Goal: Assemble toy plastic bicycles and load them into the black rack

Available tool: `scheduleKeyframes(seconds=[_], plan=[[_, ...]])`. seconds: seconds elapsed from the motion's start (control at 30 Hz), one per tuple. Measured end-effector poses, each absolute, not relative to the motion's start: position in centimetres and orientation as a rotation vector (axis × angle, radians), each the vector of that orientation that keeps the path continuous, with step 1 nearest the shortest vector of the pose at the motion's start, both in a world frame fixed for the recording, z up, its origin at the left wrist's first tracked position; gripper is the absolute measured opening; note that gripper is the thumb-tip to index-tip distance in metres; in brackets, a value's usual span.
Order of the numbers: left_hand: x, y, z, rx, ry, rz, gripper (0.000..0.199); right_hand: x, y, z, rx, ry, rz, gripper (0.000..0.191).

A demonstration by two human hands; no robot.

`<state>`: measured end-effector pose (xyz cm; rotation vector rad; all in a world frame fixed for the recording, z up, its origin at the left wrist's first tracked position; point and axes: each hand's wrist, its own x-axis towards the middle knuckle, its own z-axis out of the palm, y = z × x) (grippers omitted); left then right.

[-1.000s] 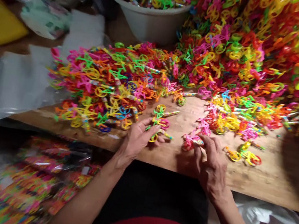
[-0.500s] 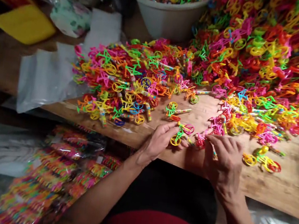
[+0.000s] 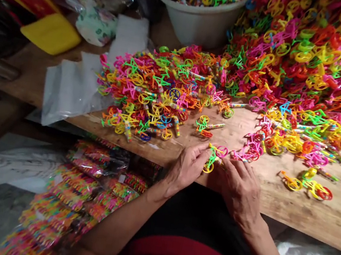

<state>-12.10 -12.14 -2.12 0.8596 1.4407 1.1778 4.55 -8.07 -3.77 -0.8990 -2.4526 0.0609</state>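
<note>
Between the thumb and fingers of my left hand (image 3: 188, 165) is a small plastic toy bicycle (image 3: 212, 156) with a green frame, a pink wheel and a yellow wheel. My right hand (image 3: 241, 188) meets it from the right, fingertips closed around the end of a small printed tube (image 3: 219, 163) at the bicycle; most of the tube is hidden. Just beyond my right fingers lie pink toy bicycles (image 3: 253, 147). A green toy bicycle with a tube (image 3: 204, 126) rests on the wood behind my left hand.
Heaps of assembled toy bicycles (image 3: 150, 90) and loose plastic parts (image 3: 315, 51) cover the wooden table (image 3: 299, 212). A white tub (image 3: 200, 22) stands at the back. Clear plastic bags (image 3: 69, 90) lie at left, and packed bags of toys (image 3: 77, 186) sit below the table edge.
My right hand has moved left from the pink bicycles to the toy in my left hand. My left hand keeps its grip. The whole view has shifted slightly.
</note>
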Motion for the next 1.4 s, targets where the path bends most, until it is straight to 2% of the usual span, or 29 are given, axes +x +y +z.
scheduleKeyframes(seconds=[0.13, 0.23, 0.33, 0.43, 0.6, 0.77, 0.9, 0.93, 1.1, 1.27, 1.4], plan=[[-12.2, -12.3, -1.4, 0.783, 1.383, 1.207, 0.042, 4.8, -8.2, -4.4, -0.877, -2.409, 0.132, 0.020], [-12.4, -12.4, -1.1, 0.550, 1.201, 1.218, 0.046, 5.4, -8.1, -4.7, -0.847, -2.382, 0.151, 0.030], [-12.8, -12.5, -0.6, 0.410, 1.118, 1.213, 0.057, 5.9, -8.0, -4.7, -0.823, -2.341, 0.145, 0.035], [-13.1, -12.3, -0.1, 0.522, 1.192, 1.245, 0.065, 5.9, -8.0, -4.6, -0.784, -2.341, 0.129, 0.034], [-13.0, -11.0, -0.3, 0.805, 1.358, 1.123, 0.052, 5.4, -8.5, -5.1, -0.770, -2.326, 0.063, 0.033], [-12.1, -10.9, -0.4, 0.862, 1.582, 1.048, 0.048, 4.7, -8.9, -5.7, -0.811, -2.292, 0.083, 0.030], [-12.6, -12.3, 1.2, 1.084, 1.631, 0.977, 0.072, 5.1, -8.7, -5.1, -0.792, -2.283, 0.264, 0.022], [-12.9, -12.6, 1.4, 1.147, 1.643, 0.985, 0.071, 5.4, -8.5, -4.9, -0.779, -2.268, 0.322, 0.021], [-14.3, -11.7, -0.8, 1.599, 2.094, 1.047, 0.037, 7.0, -5.4, -3.7, -0.801, -2.268, 0.669, 0.012], [-14.5, -9.2, -3.7, 1.978, 2.322, 0.728, 0.035, 8.0, -0.1, -4.1, -1.075, -2.182, 0.824, 0.019], [-15.3, -9.1, -4.0, 2.107, 2.285, 0.670, 0.023, 8.5, 1.4, -4.6, -1.097, -2.123, 0.810, 0.019]])
